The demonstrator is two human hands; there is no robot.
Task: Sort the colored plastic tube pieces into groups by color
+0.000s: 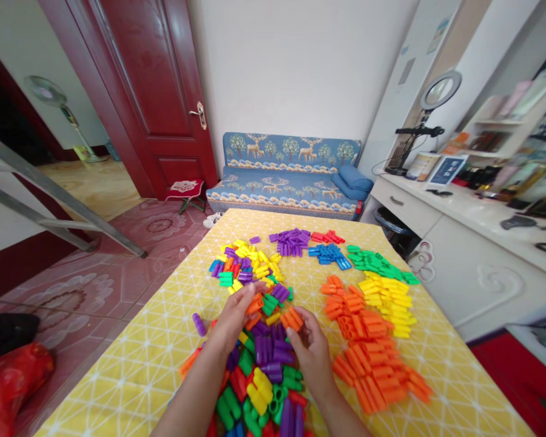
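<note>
My right hand [313, 343] pinches an orange plastic tube block [292, 318] between thumb and fingers, above a mixed pile. My left hand [237, 312] is to the left, its fingers closed around another orange tube block [255, 303]. Under and between both hands lies the mixed pile of tube-shaped blocks, with purple blocks [264, 349], yellow blocks [259, 390] and green blocks [229, 408] among them. Beyond my left hand spreads a looser mix of mostly yellow blocks [261, 264] with purple, green and blue ones.
Single-colour heaps curve along the table's [131, 370] far and right parts: purple [292, 243], red [327, 237], blue [331, 255], green [377, 264], yellow [387, 300] and orange [373, 358]. A blue sofa [277, 176] stands behind, a white dresser [464, 243] at right.
</note>
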